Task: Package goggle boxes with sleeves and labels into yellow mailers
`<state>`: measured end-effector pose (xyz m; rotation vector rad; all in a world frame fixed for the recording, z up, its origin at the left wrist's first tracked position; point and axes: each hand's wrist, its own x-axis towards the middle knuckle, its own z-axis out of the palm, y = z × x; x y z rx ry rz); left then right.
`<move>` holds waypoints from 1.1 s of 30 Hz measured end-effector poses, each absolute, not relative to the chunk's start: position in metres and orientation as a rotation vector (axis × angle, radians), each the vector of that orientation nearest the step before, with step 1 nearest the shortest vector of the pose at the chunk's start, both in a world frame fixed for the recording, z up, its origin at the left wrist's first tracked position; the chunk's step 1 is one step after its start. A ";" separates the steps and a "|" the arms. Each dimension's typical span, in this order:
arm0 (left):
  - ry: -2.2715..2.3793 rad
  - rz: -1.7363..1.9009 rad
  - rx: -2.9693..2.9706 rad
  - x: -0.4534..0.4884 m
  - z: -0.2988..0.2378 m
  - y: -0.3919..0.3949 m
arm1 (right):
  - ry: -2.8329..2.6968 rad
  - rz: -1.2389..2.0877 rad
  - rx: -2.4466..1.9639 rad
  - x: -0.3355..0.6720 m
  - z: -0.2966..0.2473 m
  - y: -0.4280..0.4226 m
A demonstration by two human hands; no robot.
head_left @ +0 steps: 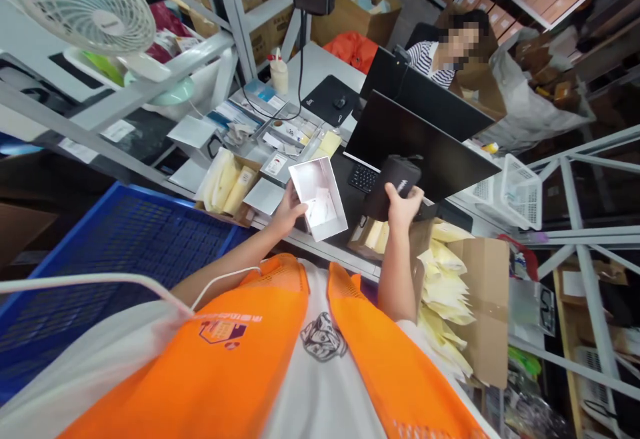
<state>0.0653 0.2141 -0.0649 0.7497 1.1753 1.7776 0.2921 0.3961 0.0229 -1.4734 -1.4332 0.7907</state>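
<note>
Starting nearest the wearer: orange vest [240, 359] over a white shirt; blue crate [125, 239] at the left, against the bench front; open carton of yellow padded envelopes [450, 292] at the right, below the bench edge; left hand [287, 211], fingers closed on the near left wall of a white box [320, 199], which is open, tilted toward the camera, held above the front edge of the bench, pale paper slips inside; right hand [403, 206], fingers wrapped round the lower end of a black pouch [395, 179], held upright just right of the box, the two apart; black keyboard [363, 178] showing between box and pouch; dark monitor [425, 149] directly behind the pouch; trays of small packets [285, 136] left of the keyboard; white mesh basket [520, 189] at the right; mouse mat [333, 99] farther back; white fan [85, 2] on the upper left shelf; co-worker in a striped top [430, 59] seated beyond a second screen.
</note>
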 end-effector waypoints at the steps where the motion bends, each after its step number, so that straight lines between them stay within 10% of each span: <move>1: 1.191 1.824 0.787 0.061 -0.061 0.208 | -1.530 0.776 -1.601 0.278 0.012 0.406; 13: 1.256 1.851 0.781 0.055 -0.037 0.153 | -2.173 0.952 -2.007 0.200 -0.110 0.411; 18: 1.167 1.853 0.654 0.058 -0.027 0.150 | -2.093 0.931 -1.826 0.204 -0.069 0.408; 26: 1.210 1.547 0.578 0.062 -0.028 0.170 | -2.653 0.549 -0.359 0.247 0.047 0.281; 33: 1.222 1.287 0.719 0.075 -0.045 0.177 | -3.114 0.135 -0.843 0.227 -0.012 0.220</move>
